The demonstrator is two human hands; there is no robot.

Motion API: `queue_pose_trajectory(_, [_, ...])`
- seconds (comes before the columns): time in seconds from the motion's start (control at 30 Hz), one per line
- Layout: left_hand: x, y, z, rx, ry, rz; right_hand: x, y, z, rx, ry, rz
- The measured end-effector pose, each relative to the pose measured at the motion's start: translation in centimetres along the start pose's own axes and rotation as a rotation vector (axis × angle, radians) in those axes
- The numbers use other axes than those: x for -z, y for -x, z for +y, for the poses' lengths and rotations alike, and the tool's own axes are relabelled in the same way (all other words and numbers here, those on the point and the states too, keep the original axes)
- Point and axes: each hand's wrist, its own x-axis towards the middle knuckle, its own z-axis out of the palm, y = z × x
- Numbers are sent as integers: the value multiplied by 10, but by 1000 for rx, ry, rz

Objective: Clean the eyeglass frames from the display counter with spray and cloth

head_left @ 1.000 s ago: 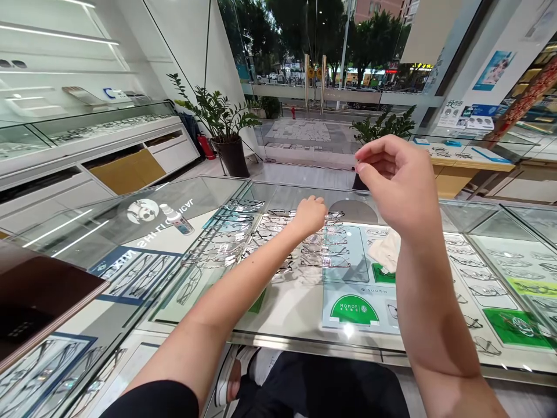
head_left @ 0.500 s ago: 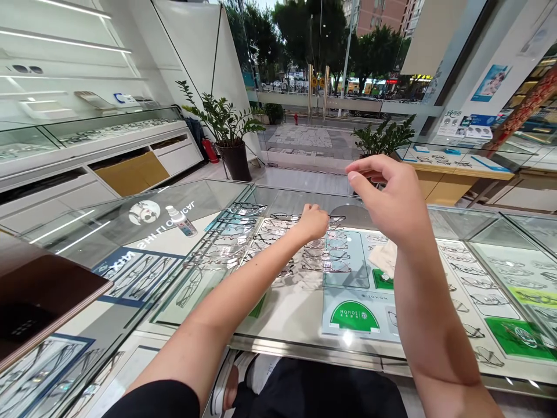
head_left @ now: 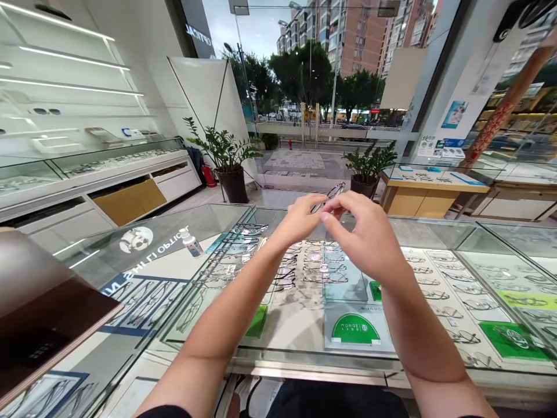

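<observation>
A pair of eyeglasses [head_left: 336, 190] is raised above the glass counter, its thin dark frame showing just beyond my fingertips. My left hand [head_left: 302, 216] is closed on it from the left. From the right, my right hand [head_left: 363, 229] meets the glasses with curled fingers and thumb; its exact contact is partly hidden. Below my hands, rows of eyeglasses [head_left: 324, 271] lie on the counter top [head_left: 300, 325]. More frames [head_left: 239, 249] are lined up left of my left forearm.
A small white spray bottle [head_left: 191, 242] stands on the counter at left. A dark brown panel-like object [head_left: 47, 313] juts in at the left edge. Green MOHOE card [head_left: 355, 330] lies near the front edge. Potted plants [head_left: 232, 184] stand beyond the counter.
My left hand has lifted a pair of eyeglasses from the rows. My right hand has come down and left to meet it. The view has tilted up.
</observation>
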Motion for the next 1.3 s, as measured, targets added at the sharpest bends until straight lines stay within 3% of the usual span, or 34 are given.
queue_pose_trajectory(0.17, [8,19,11,-30,440,94,-5,1,26,-190,76,-46])
queue_pose_trajectory(0.27, [-8,32,-2,-68,595,123,-25,8,55,-282,-37,88])
queue_pose_trajectory(0.37, [-33,45,-24,-57,611,111,-53,22,79,-332,-200,172])
queue_pose_trajectory(0.5, [-64,60,-50,-17,537,48,-85,39,105,-417,-294,162])
queue_pose_trajectory(0.6, [-76,66,-60,23,495,21,-97,46,124,-426,-307,149])
queue_pose_trajectory(0.73, [-79,66,-65,96,551,130,-102,48,145,-411,-402,89])
queue_pose_trajectory(0.93, [-85,63,-80,169,521,161,-110,50,151,-403,-513,-60])
queue_pose_trajectory(1.3, [-84,59,-96,144,600,135,-110,52,144,-405,-541,-97])
